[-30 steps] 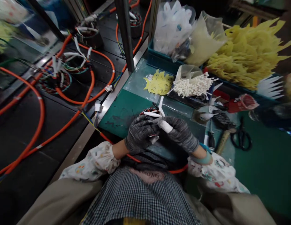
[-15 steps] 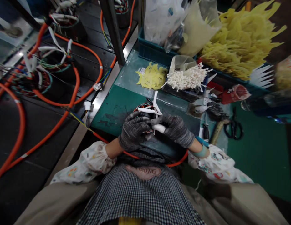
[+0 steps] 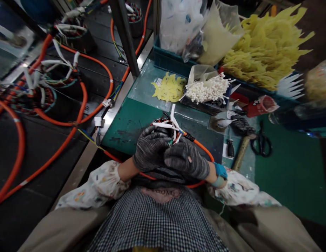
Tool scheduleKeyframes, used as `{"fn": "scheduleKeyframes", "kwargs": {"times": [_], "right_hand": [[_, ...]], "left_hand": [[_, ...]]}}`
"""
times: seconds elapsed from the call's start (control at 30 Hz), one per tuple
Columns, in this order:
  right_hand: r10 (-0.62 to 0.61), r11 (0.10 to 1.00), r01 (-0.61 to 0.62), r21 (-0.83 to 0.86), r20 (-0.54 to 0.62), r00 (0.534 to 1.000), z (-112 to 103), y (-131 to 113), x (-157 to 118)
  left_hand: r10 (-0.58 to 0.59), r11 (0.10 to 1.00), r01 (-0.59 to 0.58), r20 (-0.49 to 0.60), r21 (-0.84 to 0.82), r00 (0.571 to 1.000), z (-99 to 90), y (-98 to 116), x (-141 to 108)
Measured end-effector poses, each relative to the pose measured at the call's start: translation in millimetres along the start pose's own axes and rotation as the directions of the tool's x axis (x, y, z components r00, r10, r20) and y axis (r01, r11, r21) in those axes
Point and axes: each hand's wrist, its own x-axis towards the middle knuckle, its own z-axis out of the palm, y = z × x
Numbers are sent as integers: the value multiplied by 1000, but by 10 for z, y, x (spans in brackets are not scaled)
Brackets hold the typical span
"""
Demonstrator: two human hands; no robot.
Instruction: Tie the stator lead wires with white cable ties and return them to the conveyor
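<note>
Smooth green tabletop (image 3: pixel 142 113), left knit-gloved fingers (image 3: pixel 155 140) snug around a wire-wound ring (image 3: pixel 168 131), right fingers (image 3: pixel 175 161) bent, grip hidden

Dim o'all w/ glare on metal rail (image 3: pixel 109 117), edges soft & stretched

Blk scissors (image 3: pixel 261 142) R of tan rod (image 3: pixel 242 153), screwdriver (image 3: pixel 230 148) L; yel strips (image 3: pixel 263 52) piled nr red tub (image 3: pixel 260 107).

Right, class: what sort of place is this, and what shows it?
Probably a factory assembly workstation: dark, round, wire-wound parts stand at left, thick orange cables run among them, and curved, yellow, plastic-looking strips lie heaped at right.
</note>
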Motion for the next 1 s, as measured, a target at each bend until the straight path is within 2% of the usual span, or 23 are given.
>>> {"fn": "scheduleKeyframes", "kwargs": {"times": [0.03,0.1,0.23,0.3,0.33,0.4,0.47,0.5,0.57,0.63,0.67,0.73,0.8,0.9,0.93,1.0], "right_hand": [[148,989,-148,-16,-19,989,46,7,111],[314,938,-328,-108,-130,941,110,76,315],[416,867,-487,-108,-383,825,-8,242,443],[474,822,-561,-97,-429,769,-122,245,382],[524,789,-604,-118,-384,760,-160,227,349],[648,705,-671,-229,-176,741,-178,192,319],[700,671,-655,-347,6,714,-144,216,370],[678,693,-613,-380,55,733,-127,263,424],[569,778,-493,-391,102,816,-127,416,560],[431,871,-366,-327,150,890,-183,590,681],[373,906,-316,-283,176,911,-229,662,717],[279,948,-240,-208,184,943,-348,748,720],[259,943,-243,-227,42,965,-481,771,652],[251,857,-342,-385,-266,931,-637,808,563],[246,821,-368,-437,-311,918,-660,842,571],[276,764,-399,-507,-303,912,-657,941,650]], "left_hand": [[9,1000,-9,-13,23,1000,10,-12,2],[32,997,-31,-23,67,999,32,-55,3],[143,984,-144,20,100,990,-22,-168,-36],[198,959,-207,64,195,978,-133,-200,-75],[216,937,-231,86,263,973,-205,-206,-92],[231,884,-271,149,380,962,-359,-206,-98],[248,849,-345,274,401,929,-503,-196,-42],[267,839,-398,355,372,896,-568,-189,11],[306,823,-489,499,291,811,-682,-173,146],[339,800,-550,574,241,745,-782,-154,261],[339,788,-565,593,244,730,-827,-146,289],[318,773,-564,591,291,741,-897,-139,268],[295,768,-534,546,352,784,-921,-156,167],[300,791,-468,418,394,858,-857,-253,17],[302,806,-449,384,385,872,-817,-308,-7],[324,840,-437,349,322,880,-720,-443,-21]]}}
